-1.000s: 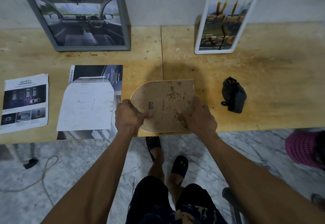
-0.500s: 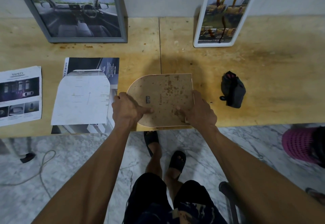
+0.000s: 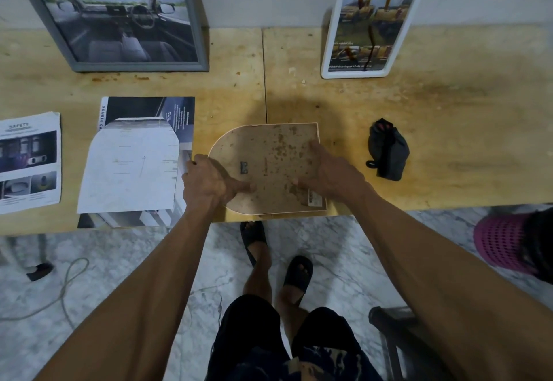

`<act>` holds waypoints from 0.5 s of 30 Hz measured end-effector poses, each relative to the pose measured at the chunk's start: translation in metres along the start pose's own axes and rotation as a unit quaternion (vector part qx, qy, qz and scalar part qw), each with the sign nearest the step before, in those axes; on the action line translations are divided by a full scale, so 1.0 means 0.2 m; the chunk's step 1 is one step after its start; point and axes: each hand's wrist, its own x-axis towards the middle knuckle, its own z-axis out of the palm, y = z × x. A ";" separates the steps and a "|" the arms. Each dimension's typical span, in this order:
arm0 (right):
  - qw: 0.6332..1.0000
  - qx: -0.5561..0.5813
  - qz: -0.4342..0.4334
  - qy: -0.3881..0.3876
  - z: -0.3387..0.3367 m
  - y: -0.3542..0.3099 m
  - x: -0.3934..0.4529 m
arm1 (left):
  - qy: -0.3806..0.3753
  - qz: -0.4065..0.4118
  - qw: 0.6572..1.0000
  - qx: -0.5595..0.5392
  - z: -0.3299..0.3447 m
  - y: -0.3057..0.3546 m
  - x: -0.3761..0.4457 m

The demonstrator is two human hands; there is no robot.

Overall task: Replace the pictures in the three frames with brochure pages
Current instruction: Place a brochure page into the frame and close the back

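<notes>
- Slippage is the risk: the arched frame (image 3: 266, 168) lies face down near the table (image 3: 449, 105) edge, its lower side just beyond the fingers; a hard push could slide it off.
- Left hand (image 3: 206, 183) grips the curved side, thumb on the back; right hand (image 3: 332, 171) presses with spread fingers.
- Compared with a second ago, the right fingers lie flatter and further onto the backing.

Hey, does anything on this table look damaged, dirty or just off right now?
Yes. The arched frame back under both hands is blotched with brown spots. The white frame against the wall has dark streaks running down its picture. Rusty stains mark the table.
</notes>
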 end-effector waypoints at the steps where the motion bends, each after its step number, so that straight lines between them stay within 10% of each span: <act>1: 1.000 -0.010 0.000 -0.003 0.00 -0.01 0.00 | -0.001 0.002 1.000 0.007 0.00 0.00 -0.01; 15: 0.993 -0.115 -0.005 0.012 0.10 -0.09 0.04 | -0.017 0.013 0.998 0.055 0.01 0.05 -0.06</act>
